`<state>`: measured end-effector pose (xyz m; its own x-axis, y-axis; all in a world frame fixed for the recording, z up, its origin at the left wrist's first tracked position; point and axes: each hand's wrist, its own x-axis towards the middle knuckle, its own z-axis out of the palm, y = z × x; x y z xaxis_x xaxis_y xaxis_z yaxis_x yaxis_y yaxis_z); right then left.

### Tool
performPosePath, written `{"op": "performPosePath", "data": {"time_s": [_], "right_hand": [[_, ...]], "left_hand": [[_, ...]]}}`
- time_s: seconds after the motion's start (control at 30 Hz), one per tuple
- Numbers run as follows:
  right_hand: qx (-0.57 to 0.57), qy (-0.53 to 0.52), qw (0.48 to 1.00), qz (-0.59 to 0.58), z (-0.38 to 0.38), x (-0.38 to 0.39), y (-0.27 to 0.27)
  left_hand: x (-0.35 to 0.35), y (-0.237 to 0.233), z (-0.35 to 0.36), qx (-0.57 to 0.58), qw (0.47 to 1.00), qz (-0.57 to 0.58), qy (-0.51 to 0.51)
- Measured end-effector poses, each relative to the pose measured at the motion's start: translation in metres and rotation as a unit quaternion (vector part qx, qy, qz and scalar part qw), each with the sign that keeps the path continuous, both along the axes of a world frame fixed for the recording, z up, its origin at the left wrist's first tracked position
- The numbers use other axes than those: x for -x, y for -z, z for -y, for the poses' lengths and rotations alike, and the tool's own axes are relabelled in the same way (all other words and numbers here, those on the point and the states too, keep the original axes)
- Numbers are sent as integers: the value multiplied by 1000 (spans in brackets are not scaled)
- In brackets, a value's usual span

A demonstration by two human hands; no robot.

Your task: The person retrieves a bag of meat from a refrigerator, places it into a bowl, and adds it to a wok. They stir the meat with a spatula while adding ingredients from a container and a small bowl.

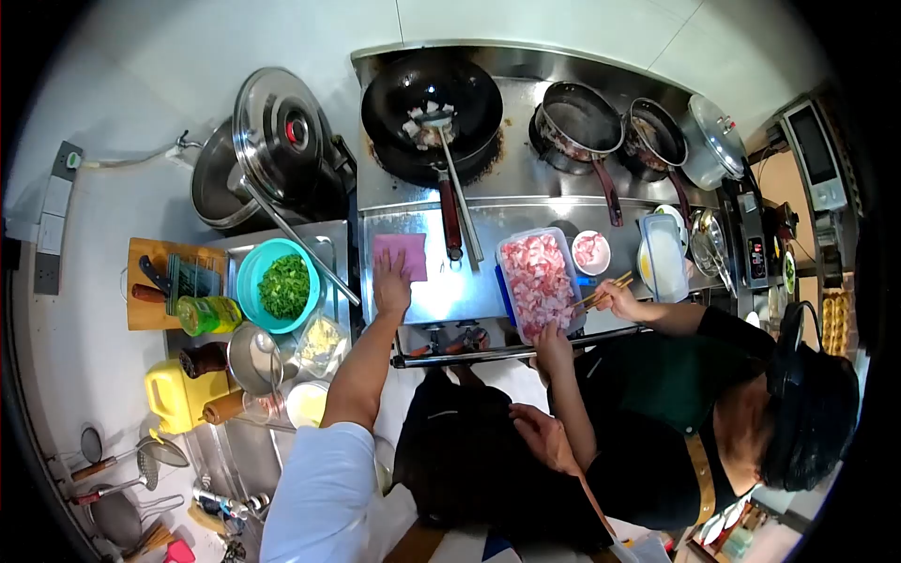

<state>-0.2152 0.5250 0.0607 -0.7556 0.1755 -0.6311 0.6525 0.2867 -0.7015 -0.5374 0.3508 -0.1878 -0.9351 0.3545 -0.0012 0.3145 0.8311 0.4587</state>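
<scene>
My left hand (pixel 394 281) lies flat with fingers spread on a folded purple cloth (pixel 413 249), which rests on the steel counter below the wok. Held low in front of my dark apron, my right hand (pixel 546 436) has loosely bent fingers and nothing visible in it. Above the cloth, a black wok (pixel 389 113) on the stove holds pale chunks. A metal spatula (pixel 460 197) leans in it beside the wok's wooden handle. To the right of the cloth stands a clear container of raw diced meat (pixel 537 277).
At right, a co-worker (pixel 657 403) holds chopsticks (pixel 601 293) over the meat, another hand at its container. Two pans (pixel 582 117) sit on the stove. At left are a turquoise bowl of chopped greens (pixel 283 286), a yellow jug (pixel 174 394) and a knife (pixel 155 272). A rail (pixel 469 357) edges the counter.
</scene>
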Motion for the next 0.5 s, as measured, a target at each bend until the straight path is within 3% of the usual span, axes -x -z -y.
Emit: {"op": "performPosePath", "data": {"time_s": [0.07,0.17,0.2,0.37,0.4,0.43,0.5], "right_hand": [[21,24,999,-14,-6,1,5],[49,52,997,27,-8,11,-5],[53,62,996,20,-8,13,-7],[32,64,997,31,-3,22,-4],[17,65,998,10,-1,27,-8],[12,63,998,11,1,29,-5],[-21,45,998,-30,5,26,2]], "left_hand": [[-22,-2,8,-27,998,-46,-35],[-79,-10,26,-60,998,-16,-9],[-92,9,29,-84,996,-18,38],[-71,-11,-26,-63,970,-9,234],[-54,-6,-36,-71,965,-75,239],[-36,-44,-50,-154,972,-3,178],[7,3,-63,-153,984,5,87]]}}
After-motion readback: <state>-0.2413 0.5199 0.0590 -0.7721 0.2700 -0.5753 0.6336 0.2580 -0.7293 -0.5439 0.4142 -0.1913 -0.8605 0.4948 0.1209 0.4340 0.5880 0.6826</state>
